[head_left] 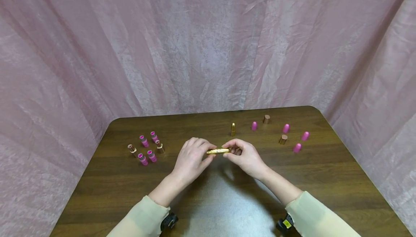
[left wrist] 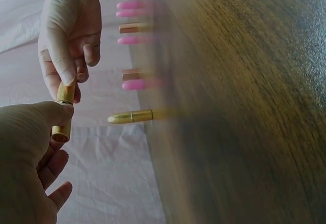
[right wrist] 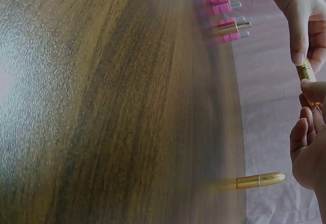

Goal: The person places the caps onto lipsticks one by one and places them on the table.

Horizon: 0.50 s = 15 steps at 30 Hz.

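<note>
Both hands hold one gold lipstick tube (head_left: 217, 151) lying sideways between them above the table. My left hand (head_left: 193, 157) pinches its left end between thumb and fingers. The opposite end is in the thumb and fingertips of my right hand (head_left: 247, 157), whose other fingers are curled. In the left wrist view, the flat round base (left wrist: 61, 136) of the tube shows below the left thumb. Beyond the hands stands a second gold lipstick tube (head_left: 233, 129), upright with a rounded top.
At left on the brown wooden table (head_left: 107, 172) stand several pink lipstick bases (head_left: 144, 141) and two rose-gold ones (head_left: 160, 147). Several pink rounded caps (head_left: 286, 128) and two rose-gold caps (head_left: 283, 139) stand at right. A pink curtain (head_left: 208, 49) hangs behind the table.
</note>
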Available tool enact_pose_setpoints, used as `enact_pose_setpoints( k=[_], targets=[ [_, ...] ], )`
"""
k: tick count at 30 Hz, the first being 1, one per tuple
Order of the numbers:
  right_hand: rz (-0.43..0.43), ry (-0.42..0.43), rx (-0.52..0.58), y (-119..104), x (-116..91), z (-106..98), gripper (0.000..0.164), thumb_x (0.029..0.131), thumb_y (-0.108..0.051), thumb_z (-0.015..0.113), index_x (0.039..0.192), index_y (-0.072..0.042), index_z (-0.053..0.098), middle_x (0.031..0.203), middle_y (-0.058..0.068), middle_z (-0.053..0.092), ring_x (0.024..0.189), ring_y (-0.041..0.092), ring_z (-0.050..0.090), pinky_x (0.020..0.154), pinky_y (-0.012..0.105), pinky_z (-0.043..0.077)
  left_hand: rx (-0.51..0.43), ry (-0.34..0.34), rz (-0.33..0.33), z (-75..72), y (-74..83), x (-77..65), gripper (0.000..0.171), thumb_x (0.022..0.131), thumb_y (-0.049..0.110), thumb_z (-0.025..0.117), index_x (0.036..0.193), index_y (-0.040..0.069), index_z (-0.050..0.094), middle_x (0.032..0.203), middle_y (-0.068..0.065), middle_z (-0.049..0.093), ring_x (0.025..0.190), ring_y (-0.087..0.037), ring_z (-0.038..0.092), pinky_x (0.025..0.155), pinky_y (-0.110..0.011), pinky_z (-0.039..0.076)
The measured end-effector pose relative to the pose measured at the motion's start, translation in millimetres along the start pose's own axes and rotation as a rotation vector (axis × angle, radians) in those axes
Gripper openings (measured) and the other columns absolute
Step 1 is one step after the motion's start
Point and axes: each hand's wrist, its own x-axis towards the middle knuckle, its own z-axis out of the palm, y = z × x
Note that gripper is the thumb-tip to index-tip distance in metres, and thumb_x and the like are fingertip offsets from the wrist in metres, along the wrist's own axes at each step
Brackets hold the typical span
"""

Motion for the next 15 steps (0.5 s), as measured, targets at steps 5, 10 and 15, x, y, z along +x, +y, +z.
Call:
enact_pose_setpoints(
  k=[5,10,15],
  targets=[
    [-0.015,-0.001,0.007,-2,-1,0,0.022,0.086,0.003,0.078,0.107,0.004,0.071,0.083,0.01,0.062,0.07,0.017,0.054,0.061,0.021,0.044,-0.006,-0.004,0.004,-0.2,0.8,0.8,0.022,0.086,0.02,0.084,0.106,0.018,0.076,0.104,0.003,0.069,0.1,-0.021,0.06,0.09,-0.042,0.048],
    [-0.003,0.005,-0.019,0,0,0,0.021,0.087,0.003,0.077,0.107,0.004,0.072,0.083,0.011,0.063,0.07,0.019,0.054,0.061,0.021,0.044,-0.015,-0.007,0.005,0.2,2.1,2.1,0.023,0.086,0.02,0.085,0.107,0.018,0.076,0.104,0.003,0.069,0.101,-0.021,0.06,0.091,-0.042,0.047],
    [-0.006,0.023,-0.045,24,5,5,0.022,0.086,0.001,0.079,0.108,0.0,0.073,0.086,0.009,0.064,0.072,0.02,0.055,0.061,0.022,0.045,-0.005,-0.013,-0.006,1.0,3.1,1.6,0.023,0.085,0.02,0.086,0.106,0.019,0.076,0.103,0.004,0.07,0.099,-0.021,0.06,0.091,-0.042,0.048]
  ],
)
